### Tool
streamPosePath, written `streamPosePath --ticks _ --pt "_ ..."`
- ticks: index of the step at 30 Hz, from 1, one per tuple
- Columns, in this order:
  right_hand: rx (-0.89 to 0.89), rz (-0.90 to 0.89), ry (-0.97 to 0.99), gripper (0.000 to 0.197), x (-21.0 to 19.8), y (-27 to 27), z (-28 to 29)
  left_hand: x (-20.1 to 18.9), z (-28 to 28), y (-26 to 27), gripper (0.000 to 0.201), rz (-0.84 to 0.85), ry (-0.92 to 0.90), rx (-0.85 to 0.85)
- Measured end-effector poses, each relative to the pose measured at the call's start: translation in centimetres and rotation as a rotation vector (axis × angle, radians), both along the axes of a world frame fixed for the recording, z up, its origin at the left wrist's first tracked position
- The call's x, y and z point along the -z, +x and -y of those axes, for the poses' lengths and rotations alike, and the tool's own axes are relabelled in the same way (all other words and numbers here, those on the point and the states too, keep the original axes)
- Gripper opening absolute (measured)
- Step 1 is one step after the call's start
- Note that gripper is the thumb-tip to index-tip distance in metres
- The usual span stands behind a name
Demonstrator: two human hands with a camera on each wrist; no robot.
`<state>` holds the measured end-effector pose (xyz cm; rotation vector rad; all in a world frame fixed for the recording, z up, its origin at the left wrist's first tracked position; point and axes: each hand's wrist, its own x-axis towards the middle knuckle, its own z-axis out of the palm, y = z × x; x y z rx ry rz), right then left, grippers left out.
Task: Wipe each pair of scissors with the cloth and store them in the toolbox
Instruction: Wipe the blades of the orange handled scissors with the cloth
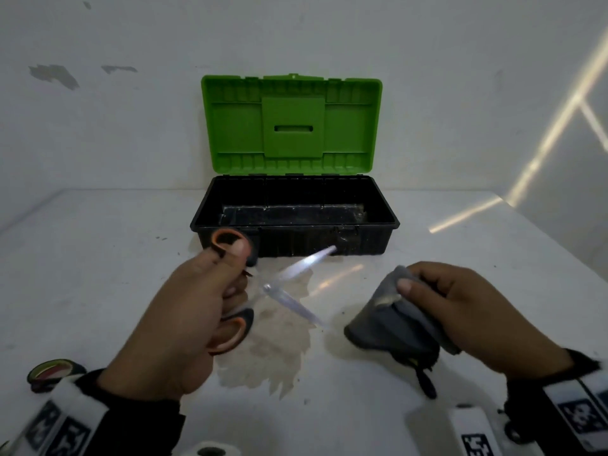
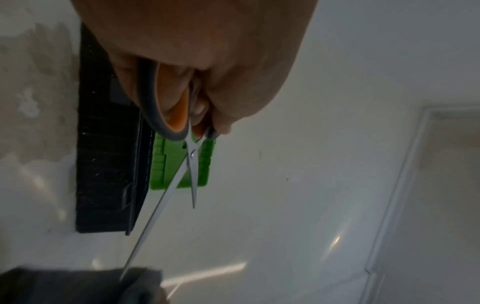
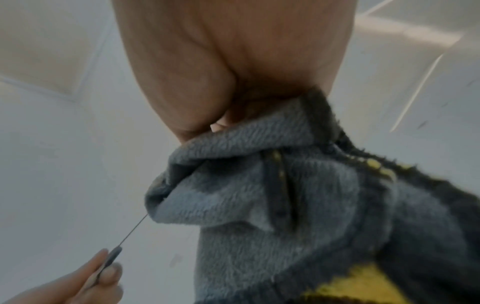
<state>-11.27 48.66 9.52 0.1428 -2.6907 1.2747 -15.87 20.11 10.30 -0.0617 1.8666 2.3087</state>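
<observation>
Toolbox [image 1: 362,238] open on stained, perhaps damp, tabletop [image 1: 98,291].

Scissors and cloth being held before the opened toolbox

The toolbox [image 1: 362,240] is being kept at the back of the table [image 1: 98,291], its lid [image 1: 237,133] being stood up behind it. In front, the scissors [image 1: 283,284] are being held by the left hand [image 1: 184,311], and to their right the cloth [image 1: 391,324] by the right hand [image 1: 473,311]. A tape roll [image 1: 54,373] is lying at the near left edge.
</observation>
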Motion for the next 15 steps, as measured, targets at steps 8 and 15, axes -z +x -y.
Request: streamPosePath --ticks 8,15 --pt "-0.205 0.166 -0.402 0.035 0.0 -3.2 -0.3 1.1 -2.1 1.3 0.038 0.095 -0.307 0.244" --pt "-0.524 0.327 -0.021 0.022 -1.0 -2.8 3.5 0.7 -3.2 1.6 0.033 0.065 -0.368 0.263"
